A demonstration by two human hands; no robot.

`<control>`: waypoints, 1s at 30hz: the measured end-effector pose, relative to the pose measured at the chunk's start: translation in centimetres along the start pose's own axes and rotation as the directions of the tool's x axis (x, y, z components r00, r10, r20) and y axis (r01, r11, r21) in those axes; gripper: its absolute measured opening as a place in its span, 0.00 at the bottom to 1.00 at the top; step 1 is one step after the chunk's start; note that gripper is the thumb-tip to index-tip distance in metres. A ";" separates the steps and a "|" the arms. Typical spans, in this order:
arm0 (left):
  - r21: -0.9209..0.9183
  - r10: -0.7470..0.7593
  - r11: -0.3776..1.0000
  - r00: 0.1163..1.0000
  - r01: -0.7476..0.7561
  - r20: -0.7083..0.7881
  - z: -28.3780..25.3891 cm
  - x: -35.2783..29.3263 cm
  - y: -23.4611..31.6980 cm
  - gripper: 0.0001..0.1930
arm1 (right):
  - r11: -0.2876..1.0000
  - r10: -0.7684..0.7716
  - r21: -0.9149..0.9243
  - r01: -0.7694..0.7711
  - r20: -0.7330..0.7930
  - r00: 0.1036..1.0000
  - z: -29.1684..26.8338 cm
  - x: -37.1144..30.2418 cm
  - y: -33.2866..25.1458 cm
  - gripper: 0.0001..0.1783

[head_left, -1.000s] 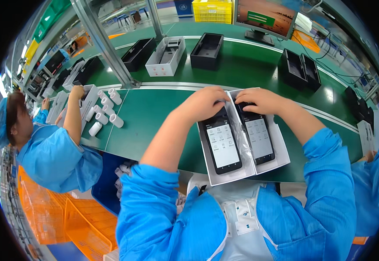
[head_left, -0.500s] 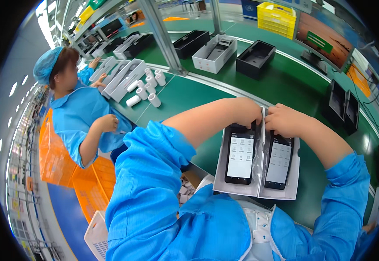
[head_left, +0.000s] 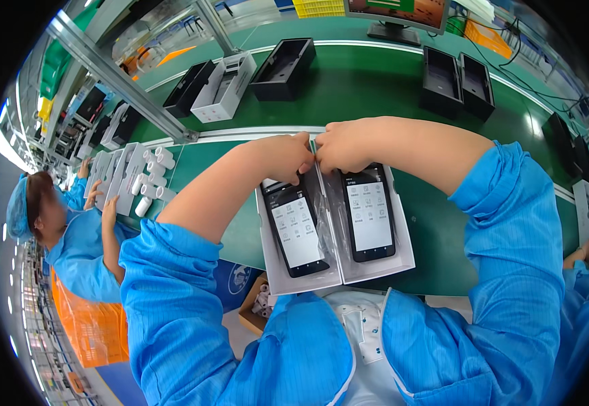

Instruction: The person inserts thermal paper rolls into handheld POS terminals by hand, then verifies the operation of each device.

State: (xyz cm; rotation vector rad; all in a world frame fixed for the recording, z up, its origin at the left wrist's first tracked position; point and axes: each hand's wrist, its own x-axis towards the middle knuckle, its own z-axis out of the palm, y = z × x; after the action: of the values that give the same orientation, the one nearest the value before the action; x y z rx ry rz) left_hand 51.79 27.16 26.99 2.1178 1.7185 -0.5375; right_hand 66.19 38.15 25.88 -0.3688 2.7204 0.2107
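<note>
The left hand's [head_left: 284,157] fingers curl down over the far inner corner of the left white box [head_left: 278,272]; the right hand's [head_left: 343,147] bend at the far end of the right white box [head_left: 405,252]. Whether either set is clamped on anything is hidden. The boxes stand side by side, open tops up, each holding a lit, black smartphone [head_left: 301,237] [head_left: 370,220], with clear film [head_left: 326,223] along their adjoining walls.

Bare green bench [head_left: 436,250] gives room to the right of the boxes and a narrower space on the left. Their near ends reach the bench's front edge; a metal rail [head_left: 223,135] runs just behind the hands. White cylinders [head_left: 151,183] cluster well to the left, beside a co-worker [head_left: 81,237].

A second ago the hands were apart; now they nearly meet at the seam between the boxes. The co-worker's hands have moved too.
</note>
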 end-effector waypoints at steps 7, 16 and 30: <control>-0.035 0.015 0.999 0.999 -0.014 0.030 -0.5 -0.8 0.2 0.13 | 0.982 0.107 0.159 -0.098 -0.047 0.993 -0.5 -0.8 1.2 0.11; 0.029 0.086 0.996 0.994 -0.089 0.071 -0.6 -1.1 0.0 0.12 | 0.979 -0.020 0.187 0.087 -0.332 0.943 2.5 -3.2 1.6 0.10; 0.364 0.236 0.931 0.729 0.019 -0.642 5.5 -2.4 -1.3 0.24 | 0.981 0.102 0.195 -0.003 -0.498 0.861 6.2 -5.2 1.7 0.25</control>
State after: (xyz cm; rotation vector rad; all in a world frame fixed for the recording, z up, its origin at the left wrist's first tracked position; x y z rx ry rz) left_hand 49.70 22.60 23.42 2.9174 1.9277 0.0083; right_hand 72.54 42.17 22.44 -0.3303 3.2382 -0.1578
